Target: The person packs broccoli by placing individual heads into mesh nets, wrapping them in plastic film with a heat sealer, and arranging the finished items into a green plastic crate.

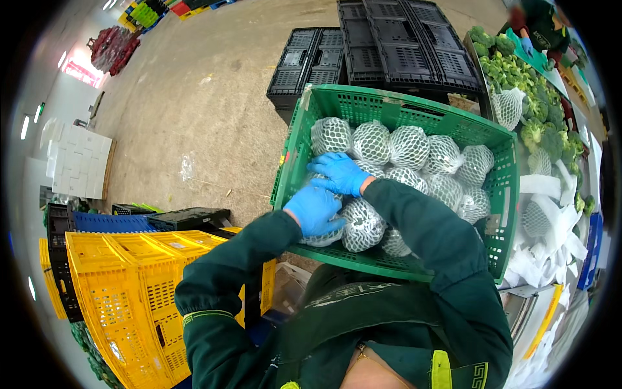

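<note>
Before me is a green perforated plastic crate, holding rows of round heads of produce in white foam netting, such as one netted head in the far row. My left hand, in a blue glove, is cupped over the crate's near left part. Just beyond it, my right hand, gloved alike, reaches across with its fingers bent down. Both hands close around a netted head at the left wall, which they largely cover. Another netted head lies right of my left hand.
Black folding crates stand beyond the green crate. Broccoli heads and loose foam nets cover a bench at right, where a co-worker stands. Yellow crates are stacked at left. White boxes stand farther off on the concrete floor.
</note>
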### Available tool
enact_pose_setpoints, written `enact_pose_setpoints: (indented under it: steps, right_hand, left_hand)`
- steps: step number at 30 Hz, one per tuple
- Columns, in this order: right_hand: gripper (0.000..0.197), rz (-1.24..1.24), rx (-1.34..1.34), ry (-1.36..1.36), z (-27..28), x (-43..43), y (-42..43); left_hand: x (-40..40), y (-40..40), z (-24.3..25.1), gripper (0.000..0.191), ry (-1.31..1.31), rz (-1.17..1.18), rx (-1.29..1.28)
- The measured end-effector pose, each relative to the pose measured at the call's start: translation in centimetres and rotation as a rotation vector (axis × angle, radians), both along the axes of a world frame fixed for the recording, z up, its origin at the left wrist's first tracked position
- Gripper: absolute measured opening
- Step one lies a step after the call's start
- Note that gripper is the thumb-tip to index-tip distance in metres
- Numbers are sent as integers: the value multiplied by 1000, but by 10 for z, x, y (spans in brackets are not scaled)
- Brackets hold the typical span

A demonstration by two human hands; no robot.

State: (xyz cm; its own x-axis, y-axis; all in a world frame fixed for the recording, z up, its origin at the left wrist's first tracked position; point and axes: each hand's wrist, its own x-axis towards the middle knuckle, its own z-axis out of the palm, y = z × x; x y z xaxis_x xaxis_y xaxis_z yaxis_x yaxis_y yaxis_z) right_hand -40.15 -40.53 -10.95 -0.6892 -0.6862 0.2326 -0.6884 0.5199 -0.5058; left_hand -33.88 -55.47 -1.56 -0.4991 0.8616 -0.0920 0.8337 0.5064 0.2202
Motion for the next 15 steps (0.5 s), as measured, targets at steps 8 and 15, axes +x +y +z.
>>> enact_pose_setpoints:
  steps: [8,15]
  right_hand:
    - [44,-12,-51,111,-19,1,3]
    - [27,7,-125,401,-10,11,2]
  left_hand:
    - [-12,11,-8,36,-204,51,-42]
    - [9,4,-15,29,-20,119,78]
